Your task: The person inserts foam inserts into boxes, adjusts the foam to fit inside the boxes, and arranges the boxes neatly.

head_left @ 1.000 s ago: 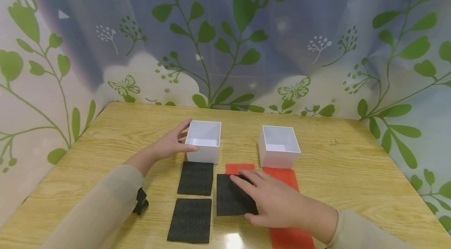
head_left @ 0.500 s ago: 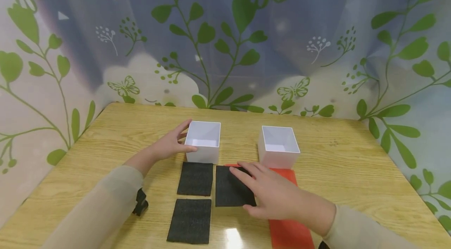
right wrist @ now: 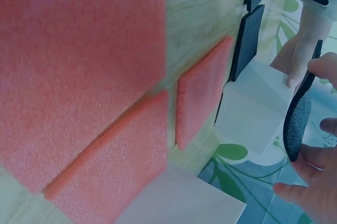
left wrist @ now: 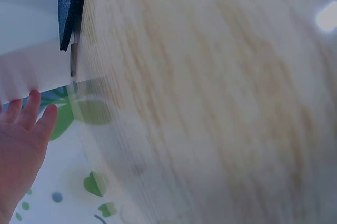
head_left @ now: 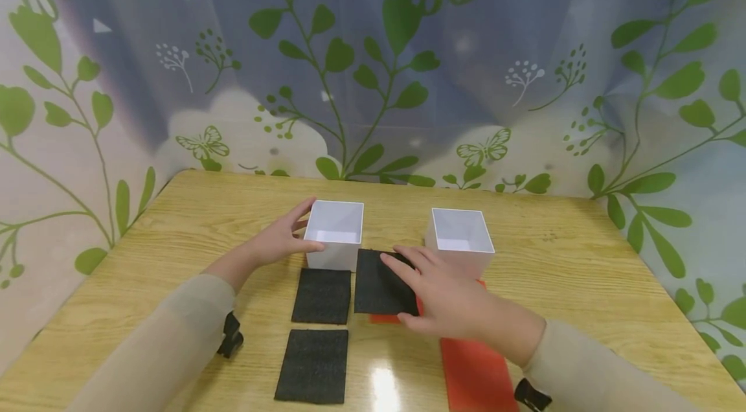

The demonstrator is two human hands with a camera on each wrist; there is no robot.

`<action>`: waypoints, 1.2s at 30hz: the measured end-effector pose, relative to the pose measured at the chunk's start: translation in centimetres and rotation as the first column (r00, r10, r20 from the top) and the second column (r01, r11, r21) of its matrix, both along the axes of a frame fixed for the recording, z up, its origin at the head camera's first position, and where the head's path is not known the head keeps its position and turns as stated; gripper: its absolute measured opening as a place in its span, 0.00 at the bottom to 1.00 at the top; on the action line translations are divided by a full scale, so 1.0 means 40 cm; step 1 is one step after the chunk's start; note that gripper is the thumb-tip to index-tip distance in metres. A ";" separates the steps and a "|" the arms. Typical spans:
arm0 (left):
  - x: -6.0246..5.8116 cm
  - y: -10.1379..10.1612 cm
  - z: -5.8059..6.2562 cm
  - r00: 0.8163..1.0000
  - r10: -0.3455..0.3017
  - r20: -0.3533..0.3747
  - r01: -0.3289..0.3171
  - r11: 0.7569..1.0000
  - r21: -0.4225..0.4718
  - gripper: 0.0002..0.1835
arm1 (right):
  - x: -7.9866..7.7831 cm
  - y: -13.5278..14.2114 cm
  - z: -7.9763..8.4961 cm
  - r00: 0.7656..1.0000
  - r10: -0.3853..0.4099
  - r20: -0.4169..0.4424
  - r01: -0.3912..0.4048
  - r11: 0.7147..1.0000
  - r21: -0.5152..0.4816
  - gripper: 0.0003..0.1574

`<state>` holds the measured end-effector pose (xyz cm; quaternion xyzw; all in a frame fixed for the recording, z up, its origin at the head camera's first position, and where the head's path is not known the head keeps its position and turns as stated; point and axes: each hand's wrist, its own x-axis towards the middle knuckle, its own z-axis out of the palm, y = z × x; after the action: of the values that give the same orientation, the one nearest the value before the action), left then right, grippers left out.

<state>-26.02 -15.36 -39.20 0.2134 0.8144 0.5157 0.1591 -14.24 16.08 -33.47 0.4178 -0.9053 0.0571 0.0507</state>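
Observation:
My left hand (head_left: 278, 238) holds the left white square box (head_left: 333, 258) at its near left side, with the thumb on the front wall and a finger at the back corner. My right hand (head_left: 451, 295) pinches a black foam square (head_left: 379, 282) by opposite edges, the thumb at the near one. In the right wrist view this foam square (right wrist: 298, 124) is slightly bowed and raised off the table. In the head view it overlaps the left box's lower right corner. Beneath it shows part of a small red foam piece (head_left: 383, 319).
Two more black foam squares, a far one (head_left: 322, 297) and a near one (head_left: 311, 366), lie in front of the left box. Another open white box (head_left: 463, 262) stands to the right, with red foam (head_left: 480, 379) in front of it. A patterned curtain (head_left: 361, 75) hangs behind the table.
My right hand has lifted the black foam square and carried it away from me, toward the left box. My left hand stays at the box.

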 end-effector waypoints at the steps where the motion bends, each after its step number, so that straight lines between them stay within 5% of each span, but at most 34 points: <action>1: 0.000 0.001 0.001 1.000 -0.002 -0.001 0.002 1.000 0.002 0.57 | -0.003 0.000 0.001 1.000 0.000 0.000 0.000 1.000 -0.001 0.50; 36: 0.002 0.002 0.003 1.000 -0.015 0.005 0.015 1.000 0.011 0.57 | -0.118 -0.037 0.017 0.996 -0.085 0.004 0.085 0.996 -0.013 0.49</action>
<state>-25.93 -15.27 -39.08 0.2189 0.8095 0.5195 0.1640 -18.94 14.58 -32.78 0.3786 -0.9219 0.0616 0.0543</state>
